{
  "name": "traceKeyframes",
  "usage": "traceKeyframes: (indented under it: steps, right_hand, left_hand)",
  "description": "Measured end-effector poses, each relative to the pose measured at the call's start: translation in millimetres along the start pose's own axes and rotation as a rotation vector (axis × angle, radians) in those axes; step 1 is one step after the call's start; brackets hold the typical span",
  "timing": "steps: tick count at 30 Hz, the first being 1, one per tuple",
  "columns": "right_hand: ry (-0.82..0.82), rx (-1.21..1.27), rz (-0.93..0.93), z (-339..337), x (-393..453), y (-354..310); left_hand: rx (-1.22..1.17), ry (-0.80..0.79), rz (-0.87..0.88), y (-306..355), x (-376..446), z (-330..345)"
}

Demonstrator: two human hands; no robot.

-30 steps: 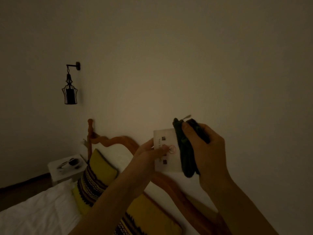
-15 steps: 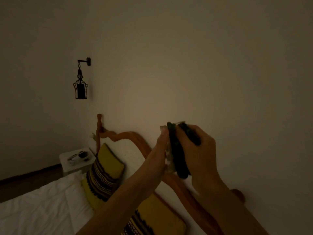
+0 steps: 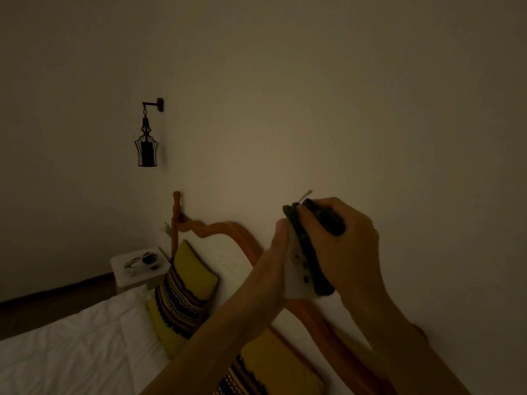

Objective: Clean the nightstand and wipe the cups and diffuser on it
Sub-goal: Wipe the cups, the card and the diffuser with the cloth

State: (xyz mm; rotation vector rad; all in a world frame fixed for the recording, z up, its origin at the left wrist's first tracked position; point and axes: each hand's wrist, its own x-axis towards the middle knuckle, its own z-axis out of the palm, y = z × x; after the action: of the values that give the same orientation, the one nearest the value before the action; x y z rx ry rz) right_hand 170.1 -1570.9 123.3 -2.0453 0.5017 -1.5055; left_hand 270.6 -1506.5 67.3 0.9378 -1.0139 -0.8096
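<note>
Both hands grip: left hand (image 3: 278, 269) pinches white card (image 3: 295, 277), right hand (image 3: 339, 249) clutches dark cloth (image 3: 306, 249); at 3 o'clock; dim light risks fumbling.

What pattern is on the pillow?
Yellow pillow with dark woven stripe bands, seen in the head view.

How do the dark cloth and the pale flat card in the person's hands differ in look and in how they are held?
The dark green folded cloth looks soft, thick and bunched; the pale flat card looks thin and stiff, with small marks on it. The right hand grips the cloth with curled fingers; the left hand holds the card at its edge. Both are raised before the wall, and the cloth lies against the card.
</note>
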Motion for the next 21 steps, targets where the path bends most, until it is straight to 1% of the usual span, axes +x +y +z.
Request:
traceKeyframes:
  steps: [2,4,6,8,9,12,14,16,19,21]
  right_hand:
    - [-0.014,-0.033,-0.001,3,-5,5]
    - [-0.028,-0.067,-0.020,12,-32,13]
    - [-0.038,-0.078,-0.046,22,-63,17]
    - [-0.022,-0.085,-0.072,28,-72,16]
    - [-0.001,-0.078,-0.078,28,-66,14]
    - [0.076,-0.110,-0.067,23,-28,10]
    - [0.062,-0.114,-0.011,17,-6,15]
    - [0.003,0.030,0.084,15,-2,22]
    - [-0.107,0.329,0.252,22,-29,32]
    - [-0.128,0.352,0.277,27,-53,40]
  left_hand:
    - [-0.032,0.043,0.041,8,4,-8]
    - [-0.123,0.091,0.053,19,10,-19]
    - [-0.120,0.144,0.068,24,13,-27]
    - [-0.063,0.144,0.050,21,10,-27]
    - [-0.039,0.137,0.033,17,7,-25]
    - [-0.009,0.049,0.027,3,0,-20]
    - [-0.033,0.090,0.043,2,2,-20]
    - [-0.057,0.173,0.076,6,8,-23]
    - [-0.050,0.303,0.164,8,17,-34]
    - [-0.045,0.337,0.186,10,19,-38]
